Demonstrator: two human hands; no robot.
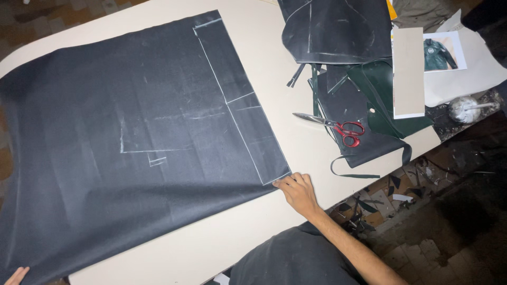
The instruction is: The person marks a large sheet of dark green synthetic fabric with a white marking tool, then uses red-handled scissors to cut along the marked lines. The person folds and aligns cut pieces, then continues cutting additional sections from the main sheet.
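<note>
White paper sheets, one picturing a green jacket, lie well beyond the right hand. That hand presses flat on the dark fabric corner; the left hand touches its far edge, grip unclear.

Matt dark cloth chalk-marked, on a smooth table; scissors shiny metal, red plastic.

Left hand mostly cut off at bottom edge, dark fabric cropped at left
</note>
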